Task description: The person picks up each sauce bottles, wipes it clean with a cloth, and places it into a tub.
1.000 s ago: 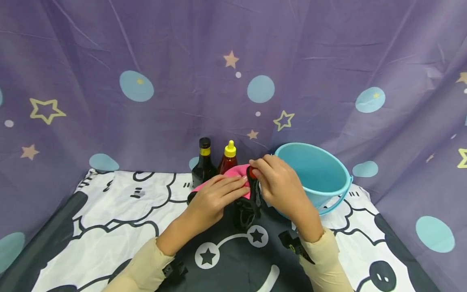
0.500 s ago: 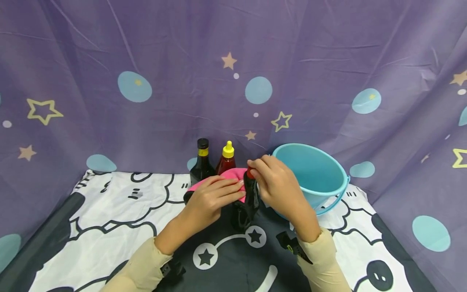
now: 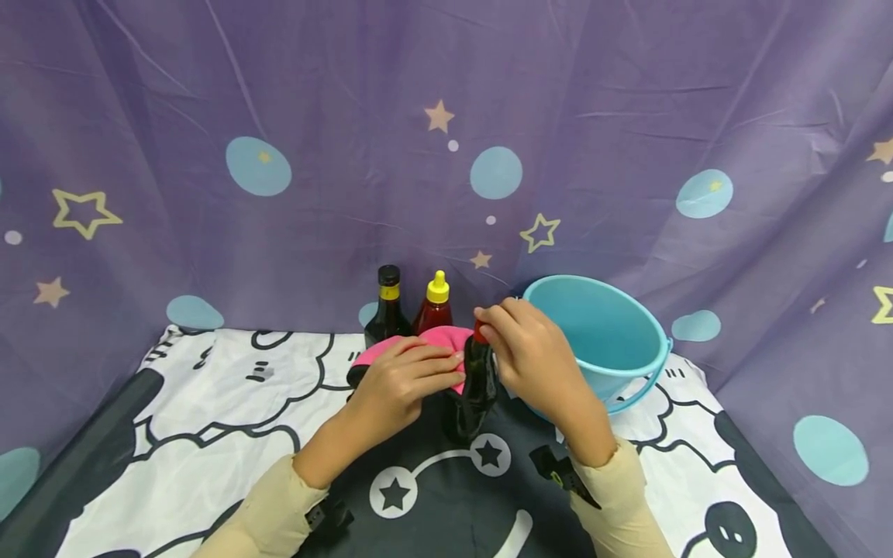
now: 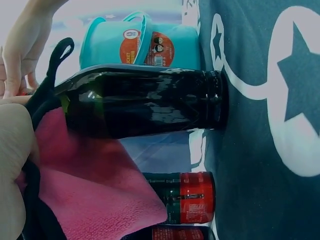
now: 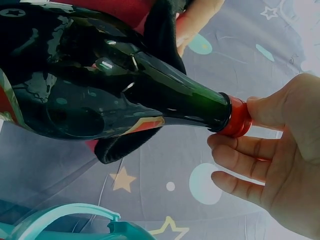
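Note:
A dark green glass bottle (image 4: 140,102) with a red cap (image 5: 240,117) stands on the dark table cover. My right hand (image 3: 533,360) pinches that cap between thumb and fingertips, as the right wrist view shows. With my left hand (image 3: 405,380) I hold a pink cloth (image 4: 100,192) edged in black against the bottle's side. A black loop (image 4: 60,55) sticks out from the cloth near the bottle neck. In the right wrist view the cloth's black edge passes behind the bottle.
Behind the cloth stand a dark bottle (image 3: 388,314) with a black cap and a red sauce bottle (image 3: 434,314) with a yellow nozzle. A light blue bucket (image 3: 593,322) stands at the right. The purple starry curtain (image 3: 446,186) hangs behind the table.
The cloth and left hand have slid slightly down and left, baring more of the glass bottle below its cap. The right hand keeps its pinch on the cap.

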`<state>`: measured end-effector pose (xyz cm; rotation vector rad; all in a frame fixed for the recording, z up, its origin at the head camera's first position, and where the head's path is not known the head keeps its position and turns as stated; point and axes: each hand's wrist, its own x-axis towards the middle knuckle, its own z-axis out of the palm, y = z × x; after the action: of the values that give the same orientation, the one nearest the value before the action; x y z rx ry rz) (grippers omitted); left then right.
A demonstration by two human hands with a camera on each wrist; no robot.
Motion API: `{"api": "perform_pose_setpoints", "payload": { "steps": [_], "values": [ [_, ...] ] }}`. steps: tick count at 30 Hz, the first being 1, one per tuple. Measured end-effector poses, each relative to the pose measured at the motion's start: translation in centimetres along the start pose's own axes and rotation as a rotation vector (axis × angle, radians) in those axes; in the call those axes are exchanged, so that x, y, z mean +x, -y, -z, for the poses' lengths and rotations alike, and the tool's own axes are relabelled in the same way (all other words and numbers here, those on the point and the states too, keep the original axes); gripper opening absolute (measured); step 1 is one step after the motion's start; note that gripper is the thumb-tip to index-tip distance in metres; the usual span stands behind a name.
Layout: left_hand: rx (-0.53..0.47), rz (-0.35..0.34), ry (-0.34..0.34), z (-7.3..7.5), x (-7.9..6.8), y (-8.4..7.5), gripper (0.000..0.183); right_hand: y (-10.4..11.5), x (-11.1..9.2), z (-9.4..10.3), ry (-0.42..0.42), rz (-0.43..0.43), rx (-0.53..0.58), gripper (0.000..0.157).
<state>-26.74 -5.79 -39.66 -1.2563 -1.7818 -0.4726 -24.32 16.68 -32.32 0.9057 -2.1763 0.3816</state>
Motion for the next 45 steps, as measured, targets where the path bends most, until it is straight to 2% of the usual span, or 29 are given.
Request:
{"api": "perform_pose_setpoints", "payload": {
  "steps": [7,15,21,30,38,45],
  "values": [
    [-0.022,0.028,0.037,0.1,0.0,0.0,0.054,0.0,-0.2,0.0,-0.005,0.005,-0.005,0.02],
    [-0.054,0.082,0.038,0.2,-0.3,0.2,0.054,0.0,-0.1,-0.1,-0.002,0.014,-0.014,0.019],
    [-0.096,0.118,0.046,0.1,-0.5,0.2,0.054,-0.1,-0.1,-0.1,-0.001,0.052,-0.06,0.018],
    [-0.089,0.12,0.046,-0.1,-0.7,0.3,0.056,-0.4,0.0,-0.3,-0.017,0.076,-0.101,0.016],
    [-0.089,0.129,0.066,0.1,-0.6,0.2,0.055,-0.3,0.0,-0.4,0.001,0.057,-0.087,0.016],
    [-0.062,0.113,0.06,0.1,-0.7,0.2,0.054,-0.5,0.0,-1.0,-0.011,0.088,-0.042,0.015]
  ]
}}
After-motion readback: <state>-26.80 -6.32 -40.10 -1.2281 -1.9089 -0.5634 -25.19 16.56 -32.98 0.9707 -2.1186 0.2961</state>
